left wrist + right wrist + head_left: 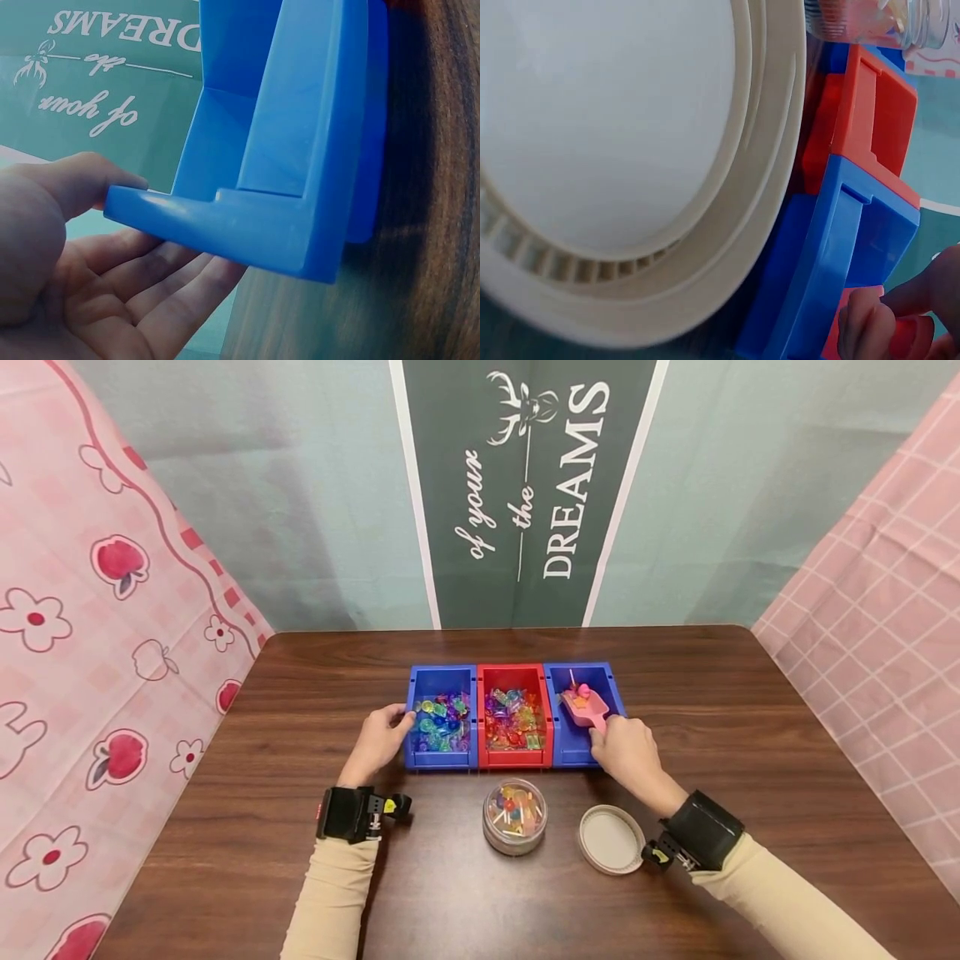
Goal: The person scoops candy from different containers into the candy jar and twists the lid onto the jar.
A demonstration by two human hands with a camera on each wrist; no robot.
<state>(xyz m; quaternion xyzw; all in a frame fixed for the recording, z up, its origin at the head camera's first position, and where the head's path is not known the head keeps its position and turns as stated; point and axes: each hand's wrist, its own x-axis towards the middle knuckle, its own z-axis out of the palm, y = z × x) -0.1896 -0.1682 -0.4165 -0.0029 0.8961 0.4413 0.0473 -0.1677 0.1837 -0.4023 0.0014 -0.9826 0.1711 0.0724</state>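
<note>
In the head view my right hand (628,752) grips the handle of a small pink scoop (589,707) inside the right blue bin (573,757). A few pink and orange pieces lie in the scoop's bowl. My left hand (378,739) pinches the outer side rim of the left blue bin (441,760), which contains blue, green and purple clear beads (442,724). From the left wrist, the thumb sits over the bin's edge (202,229) and the fingers lie along its outside. Between the two stands a red bin (515,760) with mixed colourful beads.
In front of the bins stands a clear jar (515,817) holding mixed beads and short white sticks. Right of it lies a round cream lid (611,839), under my right wrist's camera. Behind the dark wooden table (337,685) hangs a printed curtain (330,510).
</note>
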